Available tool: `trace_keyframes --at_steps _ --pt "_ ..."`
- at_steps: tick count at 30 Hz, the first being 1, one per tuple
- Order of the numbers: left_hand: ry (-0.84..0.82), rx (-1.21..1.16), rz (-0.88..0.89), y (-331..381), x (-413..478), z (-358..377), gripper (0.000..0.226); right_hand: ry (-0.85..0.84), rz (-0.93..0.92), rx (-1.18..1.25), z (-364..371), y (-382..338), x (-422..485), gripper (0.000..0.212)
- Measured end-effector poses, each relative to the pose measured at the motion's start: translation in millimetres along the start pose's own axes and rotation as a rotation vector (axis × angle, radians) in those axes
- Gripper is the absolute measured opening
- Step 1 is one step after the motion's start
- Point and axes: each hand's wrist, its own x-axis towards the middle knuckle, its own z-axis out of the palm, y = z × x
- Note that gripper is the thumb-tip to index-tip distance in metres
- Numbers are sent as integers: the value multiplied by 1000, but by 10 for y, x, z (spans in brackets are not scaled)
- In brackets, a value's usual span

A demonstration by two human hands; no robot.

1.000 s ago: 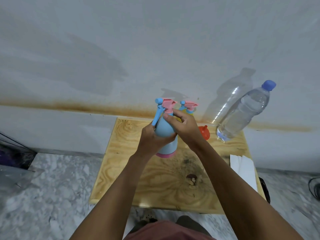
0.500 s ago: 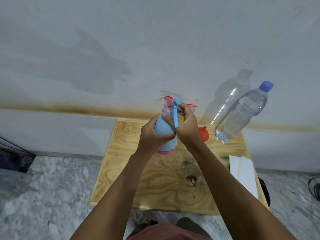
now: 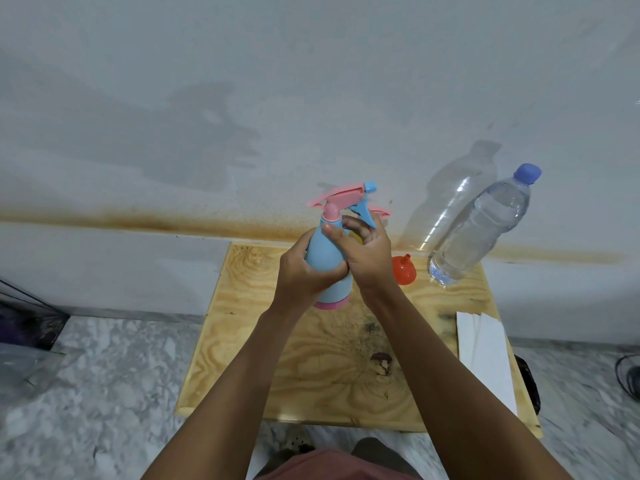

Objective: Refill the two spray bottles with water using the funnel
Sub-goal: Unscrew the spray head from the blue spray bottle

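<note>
**Both hands on the blue spray bottle above the surface**

We hold the blue spray bottle (image 3: 323,258) upright over the back middle of the wooden surface (image 3: 242,341), its pink base just above or barely on the wood; we cannot tell which. Our left hand (image 3: 301,275) wraps its grip closed around the bottle's body. Our right hand (image 3: 367,252) curls its grip near the neck, thumb lying across the front of the bottle and fingers (image 3: 356,225) bent just under the blue trigger. The pink spray head (image 3: 337,197) sits on top, its blue nozzle pointing right; whether it is screwed tight we cannot tell.

Directly behind our right hand stands the second spray bottle (image 3: 379,213), almost hidden; only its pink head and a patch of yellow body show.

Just right of our right hand, the orange funnel (image 3: 402,270) rests on the surface with its spout up. Beside it, further right, a clear water bottle (image 3: 481,230) with a blue cap (image 3: 527,173) stands in the back right corner, appearing to lean in the wide-angle view, and holds water.

Along the right edge of the surface lies a white folded paper (image 3: 485,358). The surface sits against a pale wall (image 3: 311,81) with a rusty stain line, over a marbled floor (image 3: 86,393).
</note>
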Motion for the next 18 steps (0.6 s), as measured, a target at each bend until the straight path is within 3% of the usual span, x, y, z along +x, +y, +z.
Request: trace_keyframes --at_steps 4,7,10,12,18 --pt "17 20 27 13 -5 2 62 -41 43 99 -36 6 -23 86" --pt "20 57 77 -11 -11 29 68 68 32 76 77 38 -63 88" --pt "51 97 120 -26 -7 64 70 194 -87 -14 163 67 -88 55" --pt "62 98 129 -28 9 58 64 186 -172 -64 160 69 -104 30" --pt "70 138 155 -90 16 23 72 103 -290 -272 150 71 -85 37"
